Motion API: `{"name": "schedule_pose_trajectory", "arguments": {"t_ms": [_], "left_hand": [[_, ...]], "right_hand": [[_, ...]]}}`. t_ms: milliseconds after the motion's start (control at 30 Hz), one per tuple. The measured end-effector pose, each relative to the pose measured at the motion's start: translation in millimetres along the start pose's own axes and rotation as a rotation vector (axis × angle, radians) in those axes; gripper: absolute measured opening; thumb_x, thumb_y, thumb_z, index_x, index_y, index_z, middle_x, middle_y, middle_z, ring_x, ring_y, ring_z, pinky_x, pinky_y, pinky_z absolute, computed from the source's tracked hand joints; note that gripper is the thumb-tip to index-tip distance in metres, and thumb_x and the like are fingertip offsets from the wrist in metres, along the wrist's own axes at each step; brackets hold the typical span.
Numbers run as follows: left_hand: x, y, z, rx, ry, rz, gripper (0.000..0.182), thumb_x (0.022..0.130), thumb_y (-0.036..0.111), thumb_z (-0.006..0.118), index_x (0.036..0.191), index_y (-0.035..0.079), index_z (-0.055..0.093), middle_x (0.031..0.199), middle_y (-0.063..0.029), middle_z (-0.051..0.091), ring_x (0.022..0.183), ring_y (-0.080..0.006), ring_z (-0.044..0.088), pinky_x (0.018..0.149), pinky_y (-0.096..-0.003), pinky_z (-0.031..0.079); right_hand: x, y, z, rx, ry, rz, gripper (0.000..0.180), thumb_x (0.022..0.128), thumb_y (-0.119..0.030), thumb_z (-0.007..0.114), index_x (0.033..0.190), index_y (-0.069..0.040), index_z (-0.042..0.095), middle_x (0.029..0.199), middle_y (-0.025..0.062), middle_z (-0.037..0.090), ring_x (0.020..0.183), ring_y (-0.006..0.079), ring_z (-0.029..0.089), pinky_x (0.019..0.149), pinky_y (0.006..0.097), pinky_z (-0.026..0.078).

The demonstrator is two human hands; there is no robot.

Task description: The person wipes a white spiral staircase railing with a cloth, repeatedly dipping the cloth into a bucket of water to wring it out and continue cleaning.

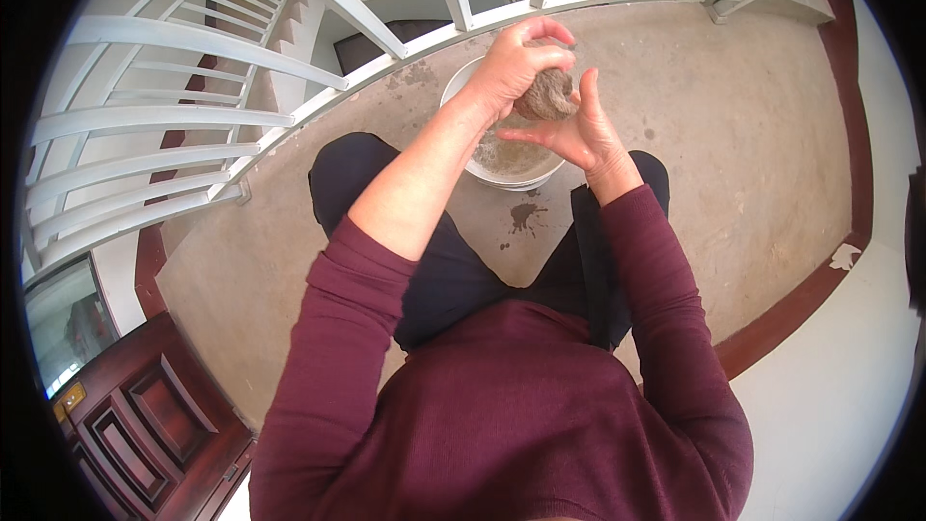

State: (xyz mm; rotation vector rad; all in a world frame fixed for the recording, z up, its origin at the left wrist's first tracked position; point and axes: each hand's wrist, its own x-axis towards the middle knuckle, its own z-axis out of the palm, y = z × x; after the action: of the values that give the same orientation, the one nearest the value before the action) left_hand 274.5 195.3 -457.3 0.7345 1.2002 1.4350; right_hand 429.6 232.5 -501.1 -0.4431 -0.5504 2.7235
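A wet, bunched grey-brown cloth (546,95) is gripped in my left hand (517,61), whose fingers curl over its upper side. Just below and to the right, my right hand (579,130) has its fingers and thumb spread wide. Its fingers are close against the cloth's lower right side; whether they bear on it cannot be told. Both hands look wet. Beneath them a white bucket (499,177) stands on the floor between my knees, with cloudy, foamy water (506,155) inside. My hands and the cloth hide part of its rim.
White railings (318,112) curve along the landing's far and left edges, with a stairwell beyond. Wet splashes (524,217) mark the concrete floor (752,137) near the bucket. A dark red panelled door (166,412) is at lower left. A white wall (817,347) runs along the right.
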Motion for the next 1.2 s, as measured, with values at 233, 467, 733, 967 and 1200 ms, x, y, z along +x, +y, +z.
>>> {"name": "schedule_pose_trajectory", "arguments": {"t_ms": [233,467,733,967,1200], "left_hand": [[-12.5,8.7,2.6,0.34,-0.132,0.138,0.026,0.087,0.021,0.074,0.105,0.005,0.065,0.09,-0.0039,0.069,0.084,-0.0106,0.062,0.077,-0.0277,0.051],[-14.5,-4.0,-6.4,0.51,-0.181,0.182,0.015,0.082,0.014,0.069,0.094,0.006,0.068,0.085,-0.0005,0.066,0.078,-0.0098,0.06,0.077,-0.0283,0.051],[-12.1,-24.2,-11.5,0.696,-0.192,0.235,0.008,0.076,0.011,0.063,0.077,0.003,0.066,0.077,-0.0039,0.067,0.077,-0.0147,0.062,0.077,-0.0309,0.051],[-9.0,-47.9,-12.9,0.875,-0.001,0.262,0.009,0.078,0.011,0.063,0.082,0.004,0.068,0.08,-0.011,0.07,0.078,-0.0231,0.068,0.074,-0.0358,0.054],[-5.0,-71.7,-19.0,0.924,0.164,0.169,0.008,0.079,0.012,0.065,0.083,0.007,0.07,0.08,-0.0117,0.072,0.078,-0.0266,0.07,0.074,-0.0384,0.055]], "right_hand": [[-12.3,4.7,21.7,-0.138,-0.035,0.104,0.066,0.092,-0.02,0.078,0.146,-0.004,0.043,0.139,0.0147,0.054,0.13,0.0326,0.057,0.102,0.0522,0.057],[-6.6,20.4,18.8,-0.26,0.055,0.133,0.024,0.089,0.0,0.069,0.11,-0.005,0.058,0.096,0.0058,0.061,0.083,0.0151,0.059,0.062,0.0249,0.045],[7.2,35.7,12.7,-0.516,0.209,0.092,0.015,0.087,0.0,0.065,0.096,-0.007,0.055,0.079,0.0007,0.053,0.058,0.0081,0.046,0.047,0.0244,0.032],[36.4,55.9,-18.0,-1.106,0.441,-0.039,0.007,0.091,-0.01,0.064,0.094,-0.007,0.059,0.071,0.0023,0.059,0.059,0.0126,0.057,0.048,0.0308,0.041],[40.9,72.7,-33.0,-1.567,0.518,-0.135,0.034,0.086,-0.03,0.068,0.105,-0.001,0.071,0.1,0.0262,0.074,0.1,0.0438,0.071,0.087,0.0511,0.054]]}}
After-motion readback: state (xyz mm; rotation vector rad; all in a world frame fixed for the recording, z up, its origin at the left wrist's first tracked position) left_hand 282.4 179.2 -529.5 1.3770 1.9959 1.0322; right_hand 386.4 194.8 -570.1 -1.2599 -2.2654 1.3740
